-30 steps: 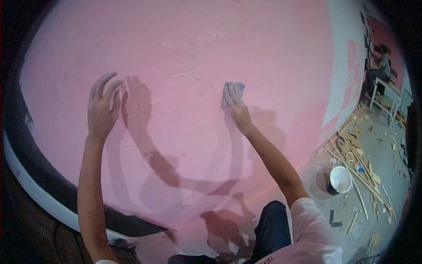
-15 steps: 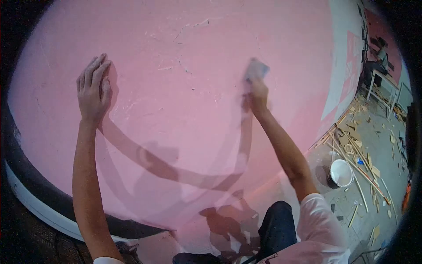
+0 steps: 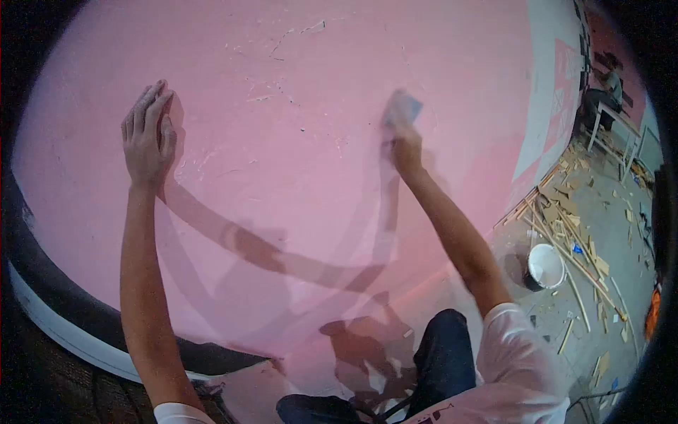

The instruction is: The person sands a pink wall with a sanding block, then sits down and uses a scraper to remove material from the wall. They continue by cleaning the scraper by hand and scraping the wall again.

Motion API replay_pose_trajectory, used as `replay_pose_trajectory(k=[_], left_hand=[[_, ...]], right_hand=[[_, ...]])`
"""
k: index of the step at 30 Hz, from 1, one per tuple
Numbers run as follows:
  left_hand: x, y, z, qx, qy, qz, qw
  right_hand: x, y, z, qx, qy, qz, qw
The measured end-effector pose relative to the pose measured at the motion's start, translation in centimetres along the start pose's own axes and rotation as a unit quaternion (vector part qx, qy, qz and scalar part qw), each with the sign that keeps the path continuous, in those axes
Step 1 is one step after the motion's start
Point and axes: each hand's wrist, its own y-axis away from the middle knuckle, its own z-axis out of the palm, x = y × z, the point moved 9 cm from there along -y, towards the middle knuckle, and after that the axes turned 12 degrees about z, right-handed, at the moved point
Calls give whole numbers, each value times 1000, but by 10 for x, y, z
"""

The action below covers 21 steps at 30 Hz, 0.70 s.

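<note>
A pink wall (image 3: 247, 148) with cracks and scratch marks fills most of the view. Against its left part my left hand (image 3: 148, 138) lies flat, fingers stretched upward, holding nothing. Farther right, my right hand (image 3: 405, 140) is closed on a grey-blue block (image 3: 406, 109) pressed to the wall; hand and block are blurred by motion, so the block's exact kind cannot be made out. Shadows of both arms fall on the wall between the hands.
A white bucket (image 3: 546, 267) stands on the grey floor (image 3: 512, 247) at the right. Beyond it lie scattered wood strips (image 3: 565, 230) and scraps. At the far upper right a person (image 3: 610, 88) sits by a white table (image 3: 621, 126).
My right hand and the block have shifted slightly left and up on the wall. My left hand stays flat in nearly the same place. The view has tilted a little.
</note>
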Motion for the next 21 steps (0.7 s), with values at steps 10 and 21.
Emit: replay_pose_trajectory(k=[10, 21], left_hand=[[1, -2, -1, 7, 3, -4, 1000], [2, -2, -2, 0, 14, -7, 1000]], right_hand=[[7, 39, 34, -134, -19, 352, 926], [0, 39, 7, 230, -26, 233, 945]])
